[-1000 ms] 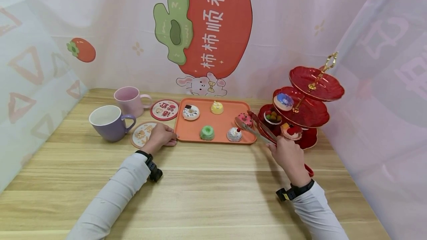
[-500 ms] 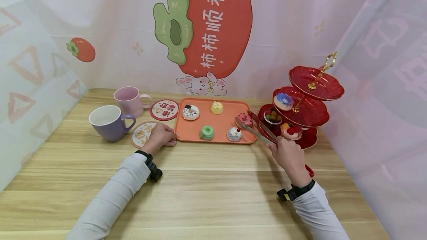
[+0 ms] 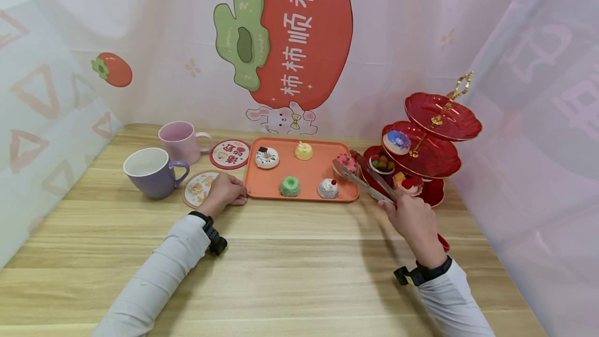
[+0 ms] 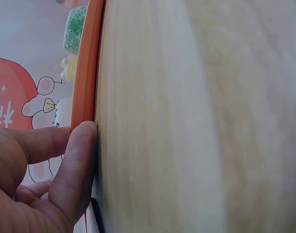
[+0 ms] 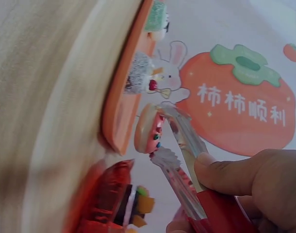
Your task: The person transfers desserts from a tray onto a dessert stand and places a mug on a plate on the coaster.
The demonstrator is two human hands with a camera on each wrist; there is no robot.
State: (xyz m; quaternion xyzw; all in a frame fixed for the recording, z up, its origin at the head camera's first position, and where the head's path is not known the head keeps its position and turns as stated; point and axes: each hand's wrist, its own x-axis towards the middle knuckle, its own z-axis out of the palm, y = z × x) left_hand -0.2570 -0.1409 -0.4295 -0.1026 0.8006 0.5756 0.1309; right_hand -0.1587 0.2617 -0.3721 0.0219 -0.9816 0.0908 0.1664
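- The wooden counter (image 3: 299, 274) bears everything.
- The 3-tier red stand (image 3: 437, 163) stands just beside the orange tray (image 3: 309, 170), whose near-left corner the left hand (image 3: 228, 190) pinches.
- The right hand (image 3: 414, 222) has its grip clamped on the tongs (image 5: 221, 211).
- The pink donut (image 5: 149, 128), between the tongs' tips, hangs near the tray's right end; transfer seems underway, and the next move calls for steady pressure.

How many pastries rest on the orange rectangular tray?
4: white doughnut, back left; yellow cake, back middle; green cake, front middle; speckled cake, front right. Metal tongs hold a pink doughnut.
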